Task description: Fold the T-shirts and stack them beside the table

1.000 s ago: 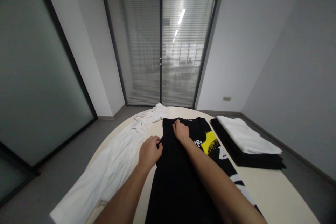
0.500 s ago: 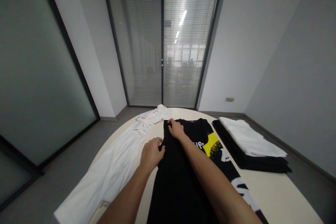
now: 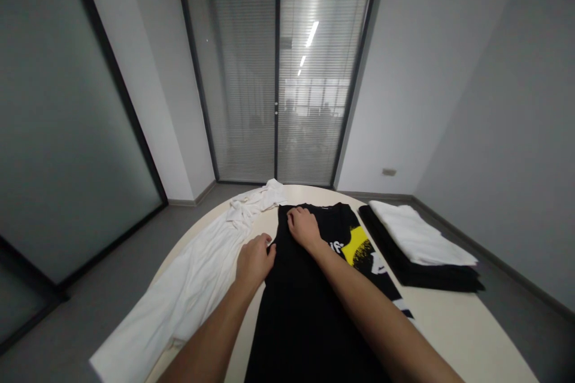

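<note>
A black T-shirt (image 3: pixel 300 311) with a yellow and white print on its right part lies folded lengthwise on the table. My left hand (image 3: pixel 255 262) is at the shirt's left edge, thumb and forefinger closed on a bit of the cloth. Higher up, near the shoulder and left of the neckline, my right hand (image 3: pixel 304 227) rests on top of the shirt, its fingers laid over the fabric and holding nothing. Left of the shirt, a crumpled white garment (image 3: pixel 193 275) stretches along the table's edge.
The pale table (image 3: pixel 467 335) has a rounded far edge. On its right side lies a folded white garment (image 3: pixel 417 233) on top of folded black cloth (image 3: pixel 435 278). Beyond the table stands a glass door (image 3: pixel 233 90) with blinds.
My right hand's fingers have flattened onto the shirt near the shoulder. My left hand has shifted slightly left at the edge. The shirt's printed right part shows less at the bottom.
</note>
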A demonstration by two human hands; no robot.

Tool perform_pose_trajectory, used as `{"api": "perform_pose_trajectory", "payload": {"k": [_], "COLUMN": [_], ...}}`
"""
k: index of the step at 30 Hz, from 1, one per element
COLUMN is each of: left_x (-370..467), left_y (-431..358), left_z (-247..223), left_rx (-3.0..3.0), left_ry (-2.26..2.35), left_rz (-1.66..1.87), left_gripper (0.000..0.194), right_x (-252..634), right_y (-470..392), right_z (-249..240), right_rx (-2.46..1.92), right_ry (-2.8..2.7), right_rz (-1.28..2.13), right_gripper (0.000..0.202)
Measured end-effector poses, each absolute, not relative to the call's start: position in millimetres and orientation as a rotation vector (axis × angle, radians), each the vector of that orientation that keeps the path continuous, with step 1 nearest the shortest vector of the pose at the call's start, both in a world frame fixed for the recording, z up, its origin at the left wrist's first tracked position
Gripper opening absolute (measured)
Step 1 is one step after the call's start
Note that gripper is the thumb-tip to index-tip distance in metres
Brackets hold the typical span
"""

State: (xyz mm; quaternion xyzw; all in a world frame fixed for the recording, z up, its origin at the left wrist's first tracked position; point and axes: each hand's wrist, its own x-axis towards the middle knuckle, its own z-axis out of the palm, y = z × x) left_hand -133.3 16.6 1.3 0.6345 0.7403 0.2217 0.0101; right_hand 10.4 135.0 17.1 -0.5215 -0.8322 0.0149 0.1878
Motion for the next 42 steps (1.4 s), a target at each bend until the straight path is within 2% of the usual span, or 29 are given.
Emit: {"api": "perform_pose_trajectory", "payload": {"k": [6,10,16,19,23,28,34,42], "left_x": [-124,-116,-112,-114,-115,-111,-100,-99], "left_y": [9,3,6,7,7,9,9,4], "left_z": [8,14,12,11,12,13,14,18], "left_rx": [1.935,1.931,1.894,1.886,1.849,1.768,1.761,1.769], "left_ry": [2.415,2.413,2.389,2.377,2.357,2.280,2.113,2.060], "left_rz": [0.528,0.472,0.487,0.512,0.587,0.767,0.927,0.777], "left_gripper": [0.030,0.027,0.023,0.019,0.018,0.015,0.012,0.017], "right_x": [28,39,62,81,103,111,107,103], "right_y": [102,85,71,74,80,76,66,57], "right_z": [2,3,16,16,2,-10,7,15], "right_rx": [-1.368,-1.382,-1.443,-1.622,-1.806,-1.615,-1.226,-1.181], "right_ry": [-2.609,-2.526,-2.589,-2.445,-2.357,-2.297,-2.353,-2.467], "right_rz": [0.298,0.205,0.250,0.097,0.141,0.066,0.033,0.097], "right_gripper": [0.067,0.066,0.073,0.070,0.078,0.067,0.047,0.047]}}
